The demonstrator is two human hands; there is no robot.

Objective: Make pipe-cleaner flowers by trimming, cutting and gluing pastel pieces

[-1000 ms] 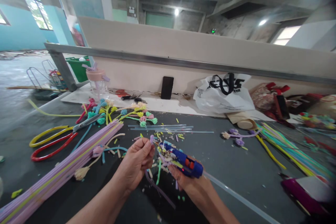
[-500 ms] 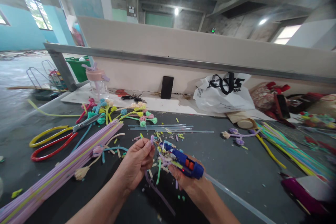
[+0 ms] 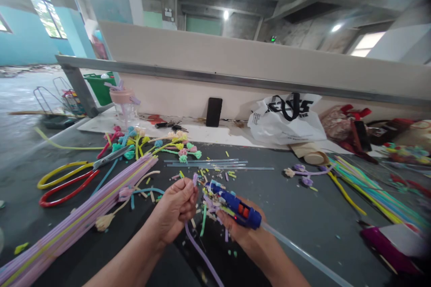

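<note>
Since the earlier frame, the purple pipe cleaner has swung lower, its tail now running toward the bottom edge of the view; both hands have stayed almost in place.

The work surface is a dark table strewn with short coloured offcuts. A pale partition with a metal rail closes its far side. The room behind is bare concrete with ceiling lights and windows at the left.

Open tabletop lies right of the hands, between them and the bundle of coloured stems. At the left, a long bundle of lilac pipe cleaners runs diagonally, with yellow-and-red-handled scissors beyond it. Clear glue sticks lie just behind the hands. A white plastic bag and a black phone stand against the partition.

The left hand is closed, pinching the upper end of the purple pipe cleaner between fingertips. The right hand grips a blue glue gun, its nozzle aimed at the pinched end; a clear glue stick protrudes from its rear. The gun body is crusted with coloured fluff.
</note>
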